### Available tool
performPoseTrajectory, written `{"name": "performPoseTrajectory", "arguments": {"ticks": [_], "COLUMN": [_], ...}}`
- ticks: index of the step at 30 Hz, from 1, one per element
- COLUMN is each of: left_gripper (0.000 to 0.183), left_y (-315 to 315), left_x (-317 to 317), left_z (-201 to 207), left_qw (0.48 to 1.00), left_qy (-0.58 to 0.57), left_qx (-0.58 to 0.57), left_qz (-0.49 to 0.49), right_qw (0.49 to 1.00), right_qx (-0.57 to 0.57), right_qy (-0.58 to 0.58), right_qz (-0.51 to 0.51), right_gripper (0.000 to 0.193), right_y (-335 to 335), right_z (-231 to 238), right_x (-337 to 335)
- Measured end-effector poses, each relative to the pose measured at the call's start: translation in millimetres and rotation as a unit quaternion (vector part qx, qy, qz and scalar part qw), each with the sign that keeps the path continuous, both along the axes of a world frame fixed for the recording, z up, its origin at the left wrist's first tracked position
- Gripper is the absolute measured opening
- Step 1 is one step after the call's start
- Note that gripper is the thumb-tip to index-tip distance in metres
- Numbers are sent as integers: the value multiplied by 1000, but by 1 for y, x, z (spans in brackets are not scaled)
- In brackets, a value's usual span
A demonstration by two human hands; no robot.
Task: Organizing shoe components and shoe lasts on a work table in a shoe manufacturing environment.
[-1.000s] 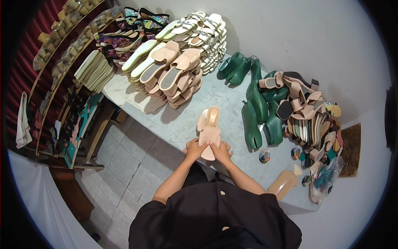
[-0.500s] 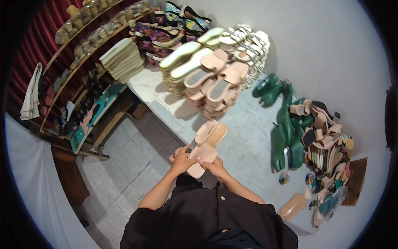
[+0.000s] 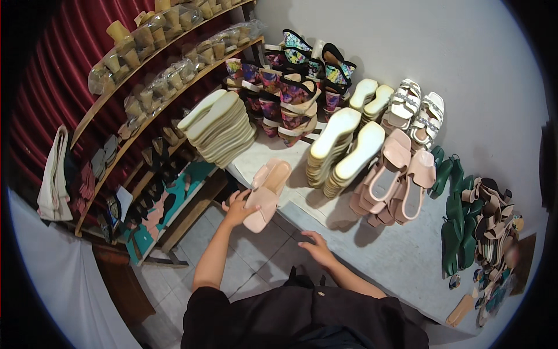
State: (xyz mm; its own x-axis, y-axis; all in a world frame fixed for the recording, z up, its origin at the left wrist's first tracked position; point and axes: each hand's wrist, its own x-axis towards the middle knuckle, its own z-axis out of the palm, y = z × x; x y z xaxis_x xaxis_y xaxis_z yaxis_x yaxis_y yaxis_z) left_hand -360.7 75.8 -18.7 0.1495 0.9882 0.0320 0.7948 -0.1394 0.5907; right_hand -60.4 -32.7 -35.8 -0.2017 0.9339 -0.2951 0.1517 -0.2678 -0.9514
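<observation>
A pair of pale pink slide sandals is in the grip of my left hand, held by the side over the table's near-left edge. A tan inner sole shows on the sandal farther from me. My right hand is apart from the sandals, its fingers spread, with nothing in it, beside the table. Beyond it, similar pink sandals stand stacked on the table. To their left rise two stacks of cream soles.
Another cream sole stack stands by patterned wedge sandals. White strappy sandals are at the back. Green shoe lasts and loose shoe parts lie at right. Shelves with bagged heels line the left, beside a tiled floor.
My right hand has let go of the sandals and opened. My left hand has carried them leftward and slightly away from me. The view has shifted left, toward the shelves.
</observation>
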Motion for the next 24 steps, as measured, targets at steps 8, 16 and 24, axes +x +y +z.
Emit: {"name": "performPoseTrajectory", "arguments": {"ticks": [8,16,24], "left_gripper": [78,66,61], "left_y": [161,229,182], "left_x": [-86,-82,-28], "left_z": [-51,-37,18], "left_qw": [997,947,962], "left_qy": [-23,-148,160], "left_qx": [-76,-285,-116], "left_qz": [-16,-35,190], "right_qw": [980,958,965], "right_qx": [-26,-14,27], "right_qy": [-124,-161,-173], "right_qz": [-151,-235,-197], "right_gripper": [36,34,31], "right_y": [1,3,8], "right_z": [-20,-12,-3], "right_x": [17,22,19]}}
